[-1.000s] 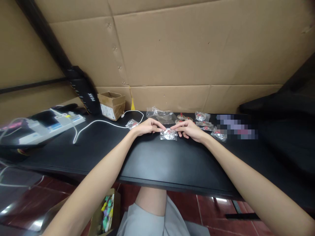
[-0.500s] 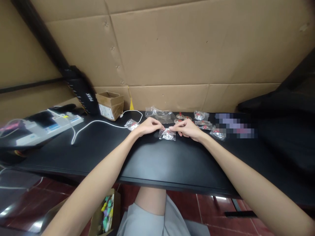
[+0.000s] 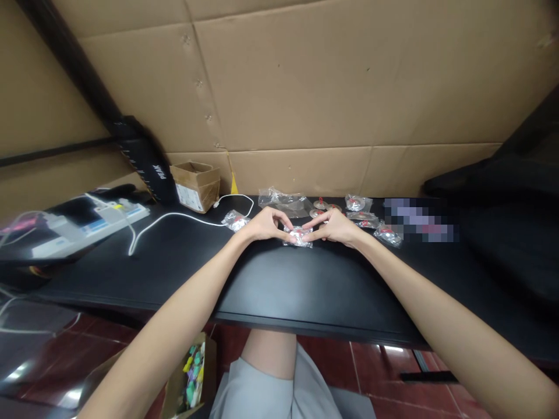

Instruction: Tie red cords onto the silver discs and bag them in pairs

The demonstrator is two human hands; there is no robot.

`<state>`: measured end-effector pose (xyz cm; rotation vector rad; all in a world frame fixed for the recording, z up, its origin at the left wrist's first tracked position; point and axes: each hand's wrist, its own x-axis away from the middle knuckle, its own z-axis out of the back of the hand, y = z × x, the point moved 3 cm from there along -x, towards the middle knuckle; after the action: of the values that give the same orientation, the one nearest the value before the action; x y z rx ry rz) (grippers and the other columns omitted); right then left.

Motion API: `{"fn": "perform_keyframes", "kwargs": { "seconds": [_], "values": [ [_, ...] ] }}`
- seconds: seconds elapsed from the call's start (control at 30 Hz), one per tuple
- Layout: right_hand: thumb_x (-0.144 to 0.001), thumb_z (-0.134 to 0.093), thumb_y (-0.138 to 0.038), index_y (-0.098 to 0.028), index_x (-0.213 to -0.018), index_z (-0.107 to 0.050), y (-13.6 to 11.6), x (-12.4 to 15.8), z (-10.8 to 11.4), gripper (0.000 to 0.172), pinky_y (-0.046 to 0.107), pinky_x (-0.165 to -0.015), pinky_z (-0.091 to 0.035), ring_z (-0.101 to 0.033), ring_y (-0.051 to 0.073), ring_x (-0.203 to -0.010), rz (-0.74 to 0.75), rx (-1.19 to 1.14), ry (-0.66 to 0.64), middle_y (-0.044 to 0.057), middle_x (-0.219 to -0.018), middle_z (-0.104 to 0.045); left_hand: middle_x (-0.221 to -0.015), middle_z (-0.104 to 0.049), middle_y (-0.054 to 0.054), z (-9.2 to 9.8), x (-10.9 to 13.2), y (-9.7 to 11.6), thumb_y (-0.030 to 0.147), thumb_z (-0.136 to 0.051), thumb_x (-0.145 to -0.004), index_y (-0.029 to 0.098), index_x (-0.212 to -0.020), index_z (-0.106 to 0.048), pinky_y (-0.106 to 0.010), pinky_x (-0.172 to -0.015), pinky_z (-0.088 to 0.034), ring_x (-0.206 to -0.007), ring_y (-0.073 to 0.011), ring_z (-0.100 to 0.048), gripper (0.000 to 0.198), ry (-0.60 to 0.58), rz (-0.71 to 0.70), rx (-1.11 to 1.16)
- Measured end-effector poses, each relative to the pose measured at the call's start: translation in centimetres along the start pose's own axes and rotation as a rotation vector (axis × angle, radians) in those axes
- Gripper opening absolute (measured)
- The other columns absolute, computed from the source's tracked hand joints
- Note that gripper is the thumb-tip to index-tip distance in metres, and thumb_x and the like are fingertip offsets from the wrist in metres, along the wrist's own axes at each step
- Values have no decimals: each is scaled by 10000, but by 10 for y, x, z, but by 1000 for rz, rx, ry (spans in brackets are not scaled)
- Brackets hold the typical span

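A clear plastic bag with silvery finger cymbals and a bit of red cord (image 3: 299, 237) lies on the black table in front of me. My left hand (image 3: 271, 224) pinches its left side between thumb and fingers. From the right, my right hand (image 3: 334, 227) grips the other side the same way, thumb low and forefinger at the top edge. Just behind my right hand sit loose finger cymbals (image 3: 320, 204) with red loops, partly hidden by it. More bagged cymbals (image 3: 388, 235) lie to the right, and another bagged set (image 3: 236, 220) is left of my left wrist.
Crumpled clear plastic bags (image 3: 283, 203) lie behind my hands. A small cardboard box (image 3: 196, 186), a white cable (image 3: 174, 215) and a power strip (image 3: 91, 230) are on the left. Dark fabric (image 3: 510, 233) covers the right end. Below stands a box of colourful pieces (image 3: 192, 375).
My thumbs have moved down onto the front of the bag, and my fingers have spread wider around it. The bag stays in nearly the same place.
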<state>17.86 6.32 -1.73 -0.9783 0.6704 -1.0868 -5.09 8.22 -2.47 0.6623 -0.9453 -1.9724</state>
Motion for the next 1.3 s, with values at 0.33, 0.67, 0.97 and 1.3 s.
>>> {"fn": "perform_keyframes", "kwargs": {
  "seconds": [0.33, 0.67, 0.97, 1.3],
  "values": [
    [-524, -987, -361, -161, -1054, -837, -5, 3, 2, 586, 253, -455, -224, -280, 52, -467, 1, 61, -110, -79, -540, -486, -824, -644, -6, 2, 2, 1, 460, -964, -577, 155, -967, -769, -256, -588, -258, -642, -100, -377, 533, -88, -63, 26],
    [-557, -988, -301, -152, -1079, -722, 5, -4, 0, 605, 215, -334, -354, -491, 60, -469, -8, -23, -160, -25, -829, -589, -969, -633, -25, 2, -1, -3, 398, -980, -566, 176, -1080, -703, -261, -702, -368, -752, -121, -478, 624, -104, -126, 50],
    [-625, -964, -371, -145, -1067, -730, 9, 0, 0, 549, 191, -348, -355, -487, 60, -496, 50, -60, -173, 21, -858, -701, -814, -645, -16, 5, 5, 2, 533, -910, -670, 172, -1073, -789, -264, -645, -328, -716, -140, -465, 555, -103, -92, -112],
    [-927, -708, -500, -117, -1083, -723, 1, 1, -9, 413, 162, -332, -337, -554, 80, -501, 114, -123, -187, 119, -928, -778, -968, -752, -86, 33, 16, 16, 500, -834, -799, 154, -1049, -756, -251, -717, -456, -828, -162, -638, 434, -109, -18, 134]
  ]
}}
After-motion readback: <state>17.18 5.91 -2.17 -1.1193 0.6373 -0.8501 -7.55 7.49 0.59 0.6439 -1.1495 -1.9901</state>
